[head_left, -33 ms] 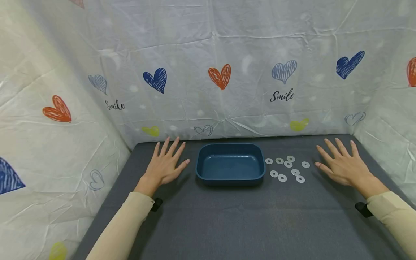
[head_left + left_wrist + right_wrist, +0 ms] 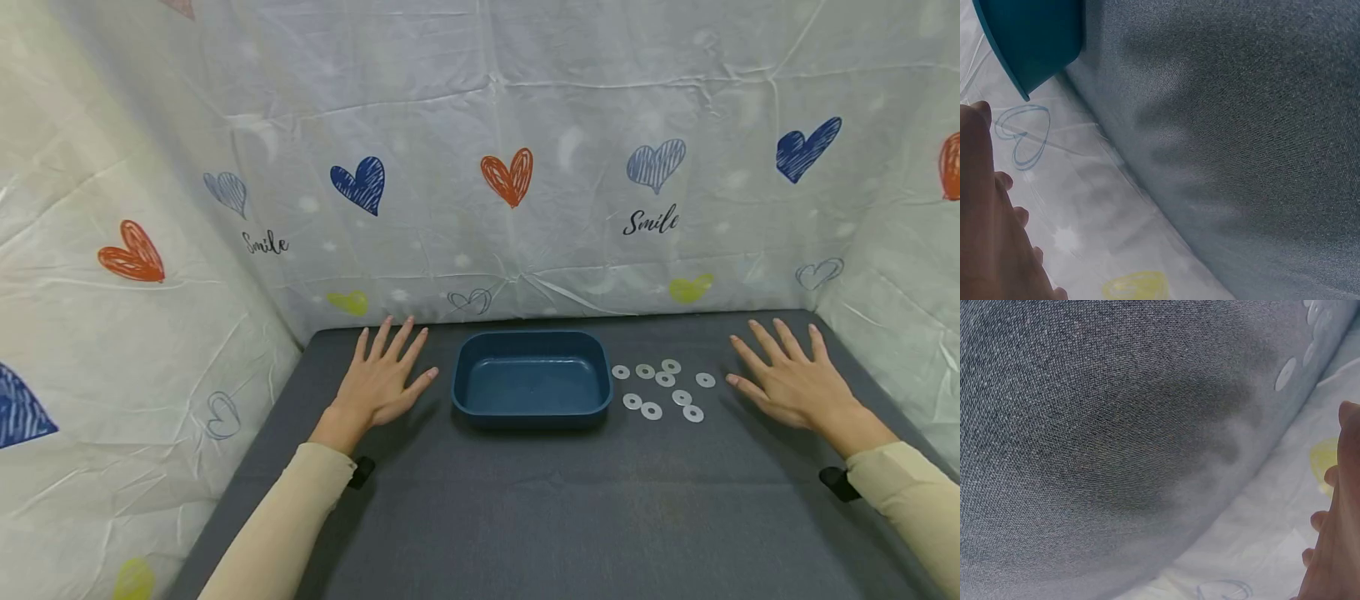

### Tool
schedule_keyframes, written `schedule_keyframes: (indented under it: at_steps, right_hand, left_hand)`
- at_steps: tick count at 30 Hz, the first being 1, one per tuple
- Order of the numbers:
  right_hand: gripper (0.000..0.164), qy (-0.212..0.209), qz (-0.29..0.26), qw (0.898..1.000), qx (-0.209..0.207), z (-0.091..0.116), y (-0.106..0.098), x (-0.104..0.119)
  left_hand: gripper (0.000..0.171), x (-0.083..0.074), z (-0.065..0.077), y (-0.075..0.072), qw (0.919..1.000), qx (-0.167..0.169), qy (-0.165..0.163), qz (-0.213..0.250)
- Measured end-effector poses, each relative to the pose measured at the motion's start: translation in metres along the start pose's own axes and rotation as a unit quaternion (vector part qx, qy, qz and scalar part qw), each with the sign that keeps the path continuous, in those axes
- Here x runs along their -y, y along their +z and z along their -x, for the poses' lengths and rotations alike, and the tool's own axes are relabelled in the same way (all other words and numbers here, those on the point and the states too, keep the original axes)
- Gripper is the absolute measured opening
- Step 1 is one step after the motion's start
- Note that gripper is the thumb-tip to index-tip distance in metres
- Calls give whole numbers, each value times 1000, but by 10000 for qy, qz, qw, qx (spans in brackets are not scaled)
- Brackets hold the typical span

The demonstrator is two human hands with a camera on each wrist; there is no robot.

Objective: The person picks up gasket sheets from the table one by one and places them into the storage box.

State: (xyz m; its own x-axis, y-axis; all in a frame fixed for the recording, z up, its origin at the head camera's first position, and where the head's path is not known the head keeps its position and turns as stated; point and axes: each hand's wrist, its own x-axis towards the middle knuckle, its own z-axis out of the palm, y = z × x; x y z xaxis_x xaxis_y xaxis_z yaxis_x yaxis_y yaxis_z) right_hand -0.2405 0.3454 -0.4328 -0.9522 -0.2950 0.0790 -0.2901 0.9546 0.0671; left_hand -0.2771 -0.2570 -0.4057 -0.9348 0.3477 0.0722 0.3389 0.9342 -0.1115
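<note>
My left hand (image 2: 377,385) hovers with straight, spread fingers to the left of a dark blue rectangular plastic tray (image 2: 532,422). Its thumb points toward the tray's left side. On the far right, my right hand (image 2: 804,390) is spread in the same way, palm down, holding nothing. Several flat silver washers (image 2: 657,413) lie loose on the table between the tray and the right hand. The nearest washer (image 2: 698,380) to that hand sits just left of its thumb. In the left wrist view the tray (image 2: 1038,37) shows at upper left; in the right wrist view, washers (image 2: 1285,366) appear at upper right.
A dark grey cloth covers the table (image 2: 540,517). White fabric (image 2: 435,225) printed with hearts and the word Smile hangs along the back edge and both sides. Dark bands (image 2: 362,472) sit at both wrists, by the cream sleeves (image 2: 277,525).
</note>
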Motion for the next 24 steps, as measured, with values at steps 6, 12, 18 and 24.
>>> schedule_keyframes:
  at_steps: [6, 12, 18, 24]
  right_hand:
    - [74, -10, -32, 10000, 1, 1, 0, -1]
    - [76, 23, -132, 9999, 94, 1, 0, 0]
    - [76, 52, -289, 9995, 143, 3, 1, 2]
    - [77, 72, -509, 9986, 154, 5, 3, 4]
  left_hand:
    - [77, -1, 2, 0, 9999, -78, 23, 113]
    - [77, -3, 2, 3, 9998, -144, 85, 98]
    - [79, -6, 6, 4, 9988, -166, 166, 430]
    - [79, -14, 8, 8, 9943, -354, 344, 942]
